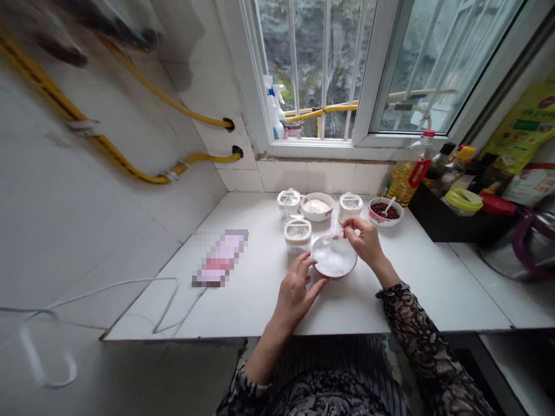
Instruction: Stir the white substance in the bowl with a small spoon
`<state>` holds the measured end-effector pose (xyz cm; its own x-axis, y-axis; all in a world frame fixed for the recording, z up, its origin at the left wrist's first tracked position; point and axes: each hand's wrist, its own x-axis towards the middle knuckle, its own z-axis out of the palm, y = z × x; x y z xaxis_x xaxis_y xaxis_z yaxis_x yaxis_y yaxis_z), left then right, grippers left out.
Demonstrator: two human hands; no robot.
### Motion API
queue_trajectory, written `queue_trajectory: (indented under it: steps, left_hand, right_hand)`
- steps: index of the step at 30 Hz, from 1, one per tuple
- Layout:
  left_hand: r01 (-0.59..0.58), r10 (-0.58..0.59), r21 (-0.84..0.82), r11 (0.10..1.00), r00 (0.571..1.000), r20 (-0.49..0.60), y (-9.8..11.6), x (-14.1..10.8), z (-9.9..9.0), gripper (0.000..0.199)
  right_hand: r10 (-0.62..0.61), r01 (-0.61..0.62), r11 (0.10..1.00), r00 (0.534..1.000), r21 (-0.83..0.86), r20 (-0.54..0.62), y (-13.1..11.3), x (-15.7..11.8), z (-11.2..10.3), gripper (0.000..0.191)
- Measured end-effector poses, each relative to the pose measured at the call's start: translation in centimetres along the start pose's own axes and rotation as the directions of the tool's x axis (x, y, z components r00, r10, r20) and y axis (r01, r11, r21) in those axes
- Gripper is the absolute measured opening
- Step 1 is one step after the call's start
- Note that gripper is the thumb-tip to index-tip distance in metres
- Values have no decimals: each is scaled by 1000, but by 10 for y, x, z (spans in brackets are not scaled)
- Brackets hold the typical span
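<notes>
Pinched between the thumb and fingers of my right hand (366, 240) is a small pale spoon (328, 238), its tip over the far left part of the bowl (336, 278). My left hand (295, 289) holds that bowl with a curved grip, fingertips at its left rim and thumb along the near wall; how hard they press, I cannot tell.

The bowl sits on the white counter (243, 312), with loose, white, grainy stuff (337, 262) inside. I judge it fairly light but smooth and breakable, so I'd take it low on the outer wall, thumb opposite fingers, and keep it level, since the grains could slide over the rim. The spoon looks thin and light, perhaps a little bendy; its handle end is the place to hold, with a gentle pinch.

Just left of the bowl stands a lidded jar (298, 234). Beyond the bowl, toward the window, are a second jar (288, 202), a dish of cream-coloured powder (317, 216) and a third jar (350, 203). To its far right is a dish of dark red beans (387, 223).
</notes>
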<state>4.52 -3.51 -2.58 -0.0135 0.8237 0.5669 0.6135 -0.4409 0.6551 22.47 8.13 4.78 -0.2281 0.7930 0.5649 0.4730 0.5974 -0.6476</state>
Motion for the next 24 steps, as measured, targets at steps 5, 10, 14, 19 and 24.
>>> queue_trajectory:
  steps: [5,10,14,19,24]
  left_hand:
    - [-1,1,-3,1000,1000,2,1,0,-1,32]
    - [-9,9,-8,1000,1000,-2,0,0,0,32]
    - [-6,6,-11,1000,1000,0,-1,0,0,32]
    - [1,-1,-13,1000,1000,0,-1,-1,0,31]
    - [-1,1,-10,1000,1000,2,-1,-1,0,32]
  right_hand:
    - [-60,63,997,994,-41,86,2,-3,14,15]
    - [53,-61,994,994,90,92,1,-4,19,15]
    - [217,-241,929,970,282,111,5,-1,16,13]
    - [227,-248,924,968,290,102,5,0,13,13]
    - [67,-77,993,992,95,105,-2,-2,14,13]
